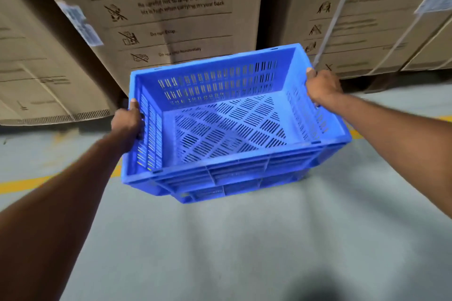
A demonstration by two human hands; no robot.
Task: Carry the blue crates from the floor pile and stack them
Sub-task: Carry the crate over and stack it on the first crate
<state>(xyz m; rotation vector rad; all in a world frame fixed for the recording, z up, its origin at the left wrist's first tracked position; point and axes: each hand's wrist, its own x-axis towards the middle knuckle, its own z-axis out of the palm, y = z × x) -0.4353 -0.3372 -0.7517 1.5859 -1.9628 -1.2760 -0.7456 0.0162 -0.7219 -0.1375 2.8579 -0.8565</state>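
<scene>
A blue slotted plastic crate (pixel 234 173) hangs in the air in front of me, above the grey floor, with nothing inside it. My left hand (pixel 127 124) grips its left end wall at the handle slot. My right hand (pixel 322 87) grips the right end wall near the far corner, thumb over the rim. The crate tilts slightly, its left side lower. No other blue crate shows in this view.
Tall cardboard boxes (pixel 171 19) with caution print stand close behind the crate, and more boxes (pixel 379 19) fill the right. A yellow floor line (pixel 24 184) runs across the grey concrete floor (pixel 220 239) under the crate.
</scene>
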